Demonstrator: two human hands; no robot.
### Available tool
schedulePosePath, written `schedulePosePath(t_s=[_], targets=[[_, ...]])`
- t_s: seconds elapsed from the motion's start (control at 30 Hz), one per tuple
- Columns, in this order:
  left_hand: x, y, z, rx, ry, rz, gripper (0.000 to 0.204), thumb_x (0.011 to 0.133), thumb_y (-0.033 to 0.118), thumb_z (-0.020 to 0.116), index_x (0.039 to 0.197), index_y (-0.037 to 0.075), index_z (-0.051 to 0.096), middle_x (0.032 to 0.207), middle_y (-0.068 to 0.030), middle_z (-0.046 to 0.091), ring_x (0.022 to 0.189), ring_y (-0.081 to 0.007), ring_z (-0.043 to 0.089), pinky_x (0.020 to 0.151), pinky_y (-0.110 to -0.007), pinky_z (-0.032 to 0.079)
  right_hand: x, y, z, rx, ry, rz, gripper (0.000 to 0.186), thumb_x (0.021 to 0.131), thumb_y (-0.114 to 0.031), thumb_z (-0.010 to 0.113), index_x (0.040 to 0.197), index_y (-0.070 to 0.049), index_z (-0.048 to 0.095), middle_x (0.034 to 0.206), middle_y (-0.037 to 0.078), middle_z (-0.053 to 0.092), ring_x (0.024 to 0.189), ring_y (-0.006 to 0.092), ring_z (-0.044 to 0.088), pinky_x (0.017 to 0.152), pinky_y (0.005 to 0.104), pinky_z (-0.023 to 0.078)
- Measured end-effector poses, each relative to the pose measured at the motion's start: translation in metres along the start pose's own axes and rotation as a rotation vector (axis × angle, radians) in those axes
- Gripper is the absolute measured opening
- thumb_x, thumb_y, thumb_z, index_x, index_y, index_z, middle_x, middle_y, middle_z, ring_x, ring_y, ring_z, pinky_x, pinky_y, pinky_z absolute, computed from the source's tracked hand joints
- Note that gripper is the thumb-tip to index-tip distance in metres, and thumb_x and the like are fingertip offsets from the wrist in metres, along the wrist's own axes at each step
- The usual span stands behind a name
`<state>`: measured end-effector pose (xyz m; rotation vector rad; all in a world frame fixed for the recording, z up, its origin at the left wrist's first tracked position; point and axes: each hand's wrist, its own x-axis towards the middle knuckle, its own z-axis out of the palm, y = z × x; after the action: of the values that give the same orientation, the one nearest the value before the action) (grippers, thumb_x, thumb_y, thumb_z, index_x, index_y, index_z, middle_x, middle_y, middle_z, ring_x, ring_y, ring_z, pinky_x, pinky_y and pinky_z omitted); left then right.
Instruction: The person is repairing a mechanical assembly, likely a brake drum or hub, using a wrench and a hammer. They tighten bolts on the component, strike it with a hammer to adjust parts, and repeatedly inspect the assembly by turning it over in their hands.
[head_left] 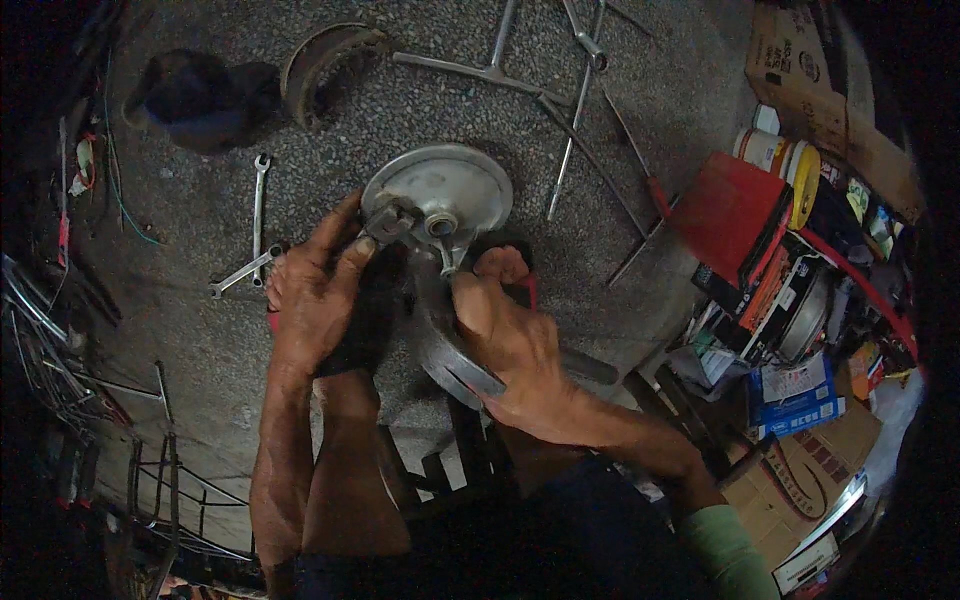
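Observation:
A round silver metal plate [470,185] with a central hub lies near the middle. My left hand [320,280] has its fingers closed on a dark metal lever piece [390,222] at the plate's left side. My right hand [510,350] is closed around a small shiny metal tool [446,255] just below the hub, its tip partly hidden. A curved brake shoe [435,355] extends below the plate, beside and partly under my right hand. My feet [500,264] show behind my hands.
Two wrenches [258,205] lie left. A curved shoe [320,70], dark cloth [200,100] and several bar tools [495,75] lie farther back. Boxes, containers and a red case [725,215] crowd the right. Metal rods and frames [160,400] are at lower left.

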<state>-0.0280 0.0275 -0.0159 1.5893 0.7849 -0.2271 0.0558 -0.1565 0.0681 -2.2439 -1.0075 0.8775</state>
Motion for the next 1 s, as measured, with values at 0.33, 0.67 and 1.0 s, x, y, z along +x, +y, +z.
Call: schedulePosePath(t_s=[0.33, 0.67, 1.0], targets=[[-0.003, -0.017, -0.002, -0.072, 0.009, -0.049, 0.048, 0.091, 0.013, 0.059, 0.138, 0.005, 0.052, 0.126, -0.0158, 0.064, 0.114, -0.0219, 0.062, 0.098, -0.034, 0.047, 0.027, -0.006, 0.01, -0.054, 0.167, -0.166, 0.037, 0.084, -0.022, 0.064, 0.115, -0.006, 0.052, 0.106, 0.02, 0.053, 0.095, 0.0334, 0.06, 0.069, 0.047, 0.048], [0.001, 0.022, -0.005, -0.122, -0.022, -0.219, 0.056, 0.086, 0.018, 0.066, 0.138, 0.004, 0.05, 0.129, -0.0175, 0.062, 0.119, -0.0267, 0.059, 0.101, -0.036, 0.045, 0.013, 0.012, -0.013, 0.188, 0.128, 0.24, 0.021, 0.085, -0.012, 0.066, 0.105, -0.007, 0.061, 0.093, 0.015, 0.064, 0.075, 0.0332, 0.065, 0.067, 0.0439, 0.051], [0.011, 0.015, -0.003, -0.254, -0.114, -0.162, 0.061, 0.088, 0.02, 0.067, 0.141, 0.0, 0.045, 0.133, -0.0178, 0.058, 0.123, -0.0255, 0.054, 0.103, -0.035, 0.042, 0.006, 0.07, -0.022, -0.133, 0.263, 0.028, 0.037, 0.088, -0.011, 0.067, 0.124, -0.007, 0.061, 0.104, 0.015, 0.066, 0.089, 0.0315, 0.064, 0.082, 0.039, 0.051]])
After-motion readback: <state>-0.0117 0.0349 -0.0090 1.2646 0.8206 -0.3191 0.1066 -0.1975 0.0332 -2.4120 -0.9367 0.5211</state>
